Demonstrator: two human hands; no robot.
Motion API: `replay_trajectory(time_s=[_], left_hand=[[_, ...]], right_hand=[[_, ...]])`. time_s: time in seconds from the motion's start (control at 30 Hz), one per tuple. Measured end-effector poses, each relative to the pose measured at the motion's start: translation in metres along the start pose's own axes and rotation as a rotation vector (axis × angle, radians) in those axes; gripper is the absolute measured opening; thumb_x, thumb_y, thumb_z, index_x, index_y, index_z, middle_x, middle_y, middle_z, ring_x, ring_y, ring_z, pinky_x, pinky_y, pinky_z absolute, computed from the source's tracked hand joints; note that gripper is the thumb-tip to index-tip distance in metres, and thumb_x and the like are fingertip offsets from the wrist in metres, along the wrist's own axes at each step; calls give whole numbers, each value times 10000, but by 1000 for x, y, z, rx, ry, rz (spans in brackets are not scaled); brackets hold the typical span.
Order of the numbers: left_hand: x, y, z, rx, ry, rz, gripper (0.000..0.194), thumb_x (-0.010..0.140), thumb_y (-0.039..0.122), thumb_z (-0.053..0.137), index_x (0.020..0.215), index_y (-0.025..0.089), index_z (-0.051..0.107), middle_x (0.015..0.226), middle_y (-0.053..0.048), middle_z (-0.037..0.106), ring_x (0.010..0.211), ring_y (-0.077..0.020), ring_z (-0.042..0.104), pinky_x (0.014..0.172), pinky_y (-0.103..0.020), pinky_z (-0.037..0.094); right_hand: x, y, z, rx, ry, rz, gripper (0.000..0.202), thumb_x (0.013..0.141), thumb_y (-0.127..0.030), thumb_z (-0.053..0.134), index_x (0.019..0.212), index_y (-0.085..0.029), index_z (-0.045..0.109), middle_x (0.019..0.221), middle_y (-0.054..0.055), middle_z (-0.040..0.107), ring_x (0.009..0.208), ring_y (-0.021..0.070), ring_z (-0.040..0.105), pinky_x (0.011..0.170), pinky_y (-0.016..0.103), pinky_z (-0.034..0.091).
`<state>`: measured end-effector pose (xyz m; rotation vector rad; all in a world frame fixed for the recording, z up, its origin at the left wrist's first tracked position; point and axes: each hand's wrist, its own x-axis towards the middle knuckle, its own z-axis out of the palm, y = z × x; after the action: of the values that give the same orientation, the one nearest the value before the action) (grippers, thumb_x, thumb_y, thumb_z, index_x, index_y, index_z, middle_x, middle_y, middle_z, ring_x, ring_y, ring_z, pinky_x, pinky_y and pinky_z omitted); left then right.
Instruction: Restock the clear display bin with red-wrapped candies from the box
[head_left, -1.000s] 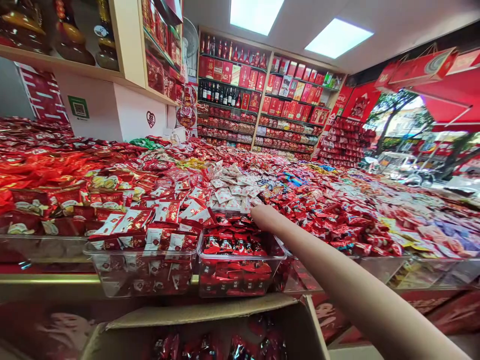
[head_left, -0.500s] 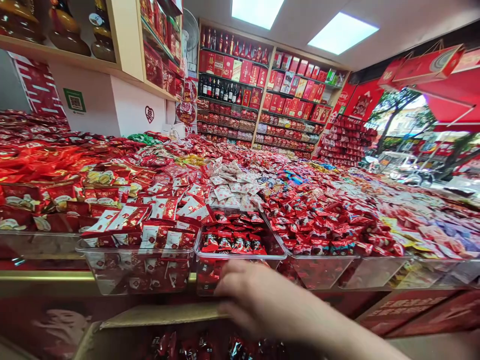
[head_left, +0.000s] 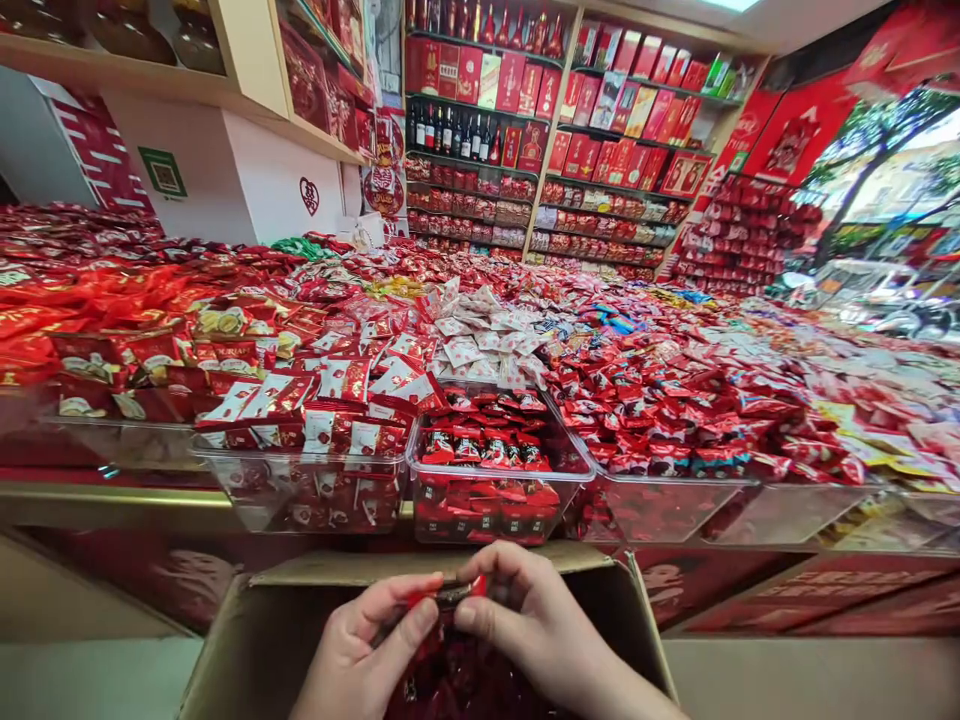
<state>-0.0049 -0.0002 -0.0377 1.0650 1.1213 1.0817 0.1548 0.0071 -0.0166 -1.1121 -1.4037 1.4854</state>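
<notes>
Between both my hands is a small wrapped candy [head_left: 451, 594] in a red and dark wrapper, one end pinched by each hand. My left hand [head_left: 375, 645] closes thumb and fingers on its left end; my right hand [head_left: 525, 620] does the same at the right. Below them, an open cardboard box [head_left: 247, 640] holds dark red wrapped candies [head_left: 457, 675], partly hidden by my hands. Just beyond the box stands a clear plastic bin [head_left: 577, 465] with neat rows of red and black wrapped candies [head_left: 480, 447].
Left of that bin, another clear bin [head_left: 300, 470] is heaped with red and white packets. Piles of red candies [head_left: 660, 410] and white packets [head_left: 487, 340] cover the wide counter. Shelves [head_left: 555, 120] with bottles and red boxes line the back wall.
My right hand has come back from the front of the clear bin to above the box. My left hand has come into view, and both now hold a candy. The view has tilted down.
</notes>
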Motion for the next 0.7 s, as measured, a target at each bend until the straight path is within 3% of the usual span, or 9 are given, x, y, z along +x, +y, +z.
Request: replay_trajectory(time_s=[0.1,0.23,0.37,0.47,0.57,0.63,0.7], left_hand=[[0,3,7,-145,26,-47,197,625,304,654,809,236,661,631,38,682,696,-143,600,628,-173,461],[-2,5,13,-234,11,-138,275,636,328,642,897,242,624,594,46,660,583,-117,588,540,-176,450],[-7,17,18,-373,-38,-203,419,644,441,590,999,221,557,687,-11,681,649,-179,620,550,-244,467],[-8,23,19,-451,15,-210,393,610,336,660,965,205,556,691,-7,686,663,-182,629,605,-264,484],[-6,22,18,-462,92,-161,391,577,226,700,934,208,544,739,-5,694,707,-186,637,653,-264,491],[-4,21,20,-465,103,-114,452,568,201,705,974,231,511,786,-5,693,741,-193,637,684,-280,492],[-5,20,23,-434,118,-72,512,543,184,716,1000,245,492,792,4,687,725,-188,639,679,-276,497]], right_hand=[[1,-5,-4,235,25,59,297,621,-338,628,775,-140,470,580,-31,521,467,71,507,425,180,389],[-1,-1,-9,229,75,17,217,682,-318,579,706,-142,454,578,-10,544,474,85,539,409,176,394],[-8,-1,-8,-153,121,-378,24,718,-183,536,736,-167,534,821,51,594,748,119,572,648,231,458],[-12,-2,-6,-427,92,-649,152,731,-83,462,784,-181,565,957,79,560,890,135,538,740,237,442],[-13,2,-2,-399,143,-602,215,742,-89,442,913,-194,520,1008,89,539,939,146,518,770,255,438],[-12,6,1,-239,151,-483,286,742,-146,478,1021,-200,437,975,85,555,874,141,545,726,254,459],[-11,10,3,-108,141,-375,284,736,-203,507,1006,-184,421,882,71,581,761,127,566,646,232,473]])
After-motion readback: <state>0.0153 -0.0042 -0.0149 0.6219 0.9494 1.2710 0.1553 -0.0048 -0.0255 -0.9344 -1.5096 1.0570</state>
